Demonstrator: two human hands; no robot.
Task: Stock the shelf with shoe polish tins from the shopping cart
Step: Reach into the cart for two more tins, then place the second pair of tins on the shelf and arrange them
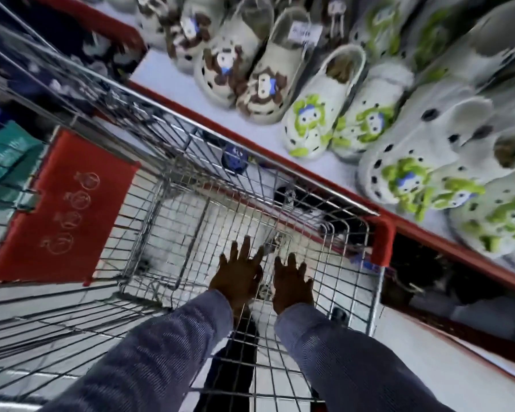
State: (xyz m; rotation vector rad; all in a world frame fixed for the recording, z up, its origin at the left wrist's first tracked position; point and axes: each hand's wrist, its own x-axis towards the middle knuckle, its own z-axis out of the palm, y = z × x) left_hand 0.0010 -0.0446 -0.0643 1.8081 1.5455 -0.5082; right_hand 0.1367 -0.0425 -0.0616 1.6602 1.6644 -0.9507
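Both my arms in blue-grey sleeves reach down into a wire shopping cart (351, 209). My left hand (238, 275) and my right hand (292, 282) are side by side low in the basket, fingers spread, with nothing held. A round dark blue tin (235, 160) shows through the cart's far wire wall, against the shelf's edge. Small dark items (275, 248) lie near my fingertips at the basket's bottom, too blurred to name. The white shelf (173, 81) with a red front edge runs diagonally along the cart's right side.
The shelf carries several white clogs with brown (220, 63) and green (306, 120) cartoon charms. A red child-seat flap (63, 209) stands at the cart's left end. Teal packages (6, 159) sit at far left. A dark lower shelf opening (422, 272) is right of the cart.
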